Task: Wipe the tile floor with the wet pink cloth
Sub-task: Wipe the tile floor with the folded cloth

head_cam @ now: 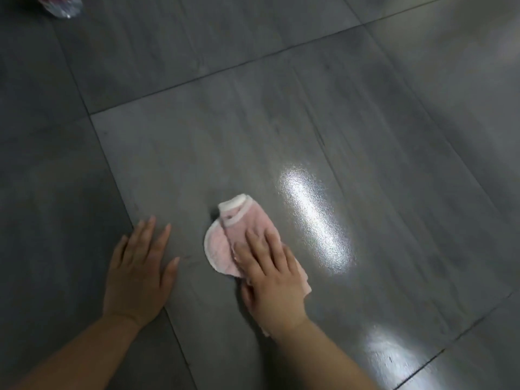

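Note:
A folded pink cloth (239,223) with white edging lies on the dark grey tile floor (225,136). My right hand (270,274) presses flat on the cloth's near half, fingers together and pointing up-left, and covers part of it. My left hand (138,268) rests flat on the bare tile just left of the cloth, fingers spread, holding nothing. A wet shiny streak (312,218) runs across the tile to the right of the cloth.
Grout lines divide the floor into large tiles. A clear plastic item with red on it (60,5) lies at the top left corner of the view. A second glossy patch (388,353) shows at lower right.

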{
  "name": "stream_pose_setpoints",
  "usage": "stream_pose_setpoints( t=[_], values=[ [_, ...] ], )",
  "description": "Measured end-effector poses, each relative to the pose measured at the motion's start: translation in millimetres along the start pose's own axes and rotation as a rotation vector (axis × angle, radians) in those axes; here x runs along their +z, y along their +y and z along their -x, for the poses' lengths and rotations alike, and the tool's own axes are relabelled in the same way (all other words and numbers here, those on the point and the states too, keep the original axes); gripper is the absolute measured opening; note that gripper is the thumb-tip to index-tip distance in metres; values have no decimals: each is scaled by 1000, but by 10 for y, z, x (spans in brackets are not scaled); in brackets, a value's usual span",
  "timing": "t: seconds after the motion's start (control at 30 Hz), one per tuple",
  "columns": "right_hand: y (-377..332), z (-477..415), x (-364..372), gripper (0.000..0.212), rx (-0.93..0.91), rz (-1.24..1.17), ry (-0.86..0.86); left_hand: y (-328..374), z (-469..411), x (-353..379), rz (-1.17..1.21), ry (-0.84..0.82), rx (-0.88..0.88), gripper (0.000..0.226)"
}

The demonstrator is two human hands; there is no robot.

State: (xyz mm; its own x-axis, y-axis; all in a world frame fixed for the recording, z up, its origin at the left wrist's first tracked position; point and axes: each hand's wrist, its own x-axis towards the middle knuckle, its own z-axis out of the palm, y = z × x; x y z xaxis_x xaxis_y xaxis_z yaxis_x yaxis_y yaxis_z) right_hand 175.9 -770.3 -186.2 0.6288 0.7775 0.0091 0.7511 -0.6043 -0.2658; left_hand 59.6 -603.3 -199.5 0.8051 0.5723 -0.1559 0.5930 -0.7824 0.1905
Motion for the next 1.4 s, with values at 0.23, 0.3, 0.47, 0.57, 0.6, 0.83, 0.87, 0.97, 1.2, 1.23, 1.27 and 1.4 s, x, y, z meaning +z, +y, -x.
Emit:
stream_pose_setpoints(
  t=[0.23, 0.3, 0.47, 0.57, 0.6, 0.83, 0.87, 0.97, 1.2, 1.23, 1.27, 1.4],
  values=[
    [1454, -957, -535, 53, 581, -36, 179, -31, -53, 33, -12, -33, -3, 65],
    [1430, -1280, -614, 57, 869, -119, 147, -42, -66, 34, -6, -52, -20, 64],
    [239, -1710, -237, 75, 507, -63, -128, -52, -41, 38, -11, -47, 0, 64],
    [-540, -1510, -25, 71, 81, -124, -333, -57, -50, 41, 8, -32, 6, 63],
    [-575, -1433, 8, 69, -27, -141, -357, -54, -50, 42, 12, -26, 11, 63],
    [1188, -1066, -338, 60, -91, 85, -147, -74, -21, 38, 38, 8, 4, 63],
    [1450, -942, -447, 63, 10, 92, -107, -66, -19, 33, 36, 16, 2, 60],
    [1643, -611, -651, 73, 518, -28, 113, -49, -51, 49, 34, 40, 1, 54],
    [-111, -108, 169, 61, 135, 80, 77, -54, -18, 40, 36, 38, 25, 56],
    [-203, -41, 144, 58, 25, 52, 20, -59, -23, 37, 38, 38, 32, 57],
    [-189, 4, 85, 55, -80, 9, -30, -68, -24, 31, 39, 47, 36, 57],
    [782, 94, -216, 61, -245, 98, -109, -66, -19, 33, 41, 57, 37, 57]
  ],
)
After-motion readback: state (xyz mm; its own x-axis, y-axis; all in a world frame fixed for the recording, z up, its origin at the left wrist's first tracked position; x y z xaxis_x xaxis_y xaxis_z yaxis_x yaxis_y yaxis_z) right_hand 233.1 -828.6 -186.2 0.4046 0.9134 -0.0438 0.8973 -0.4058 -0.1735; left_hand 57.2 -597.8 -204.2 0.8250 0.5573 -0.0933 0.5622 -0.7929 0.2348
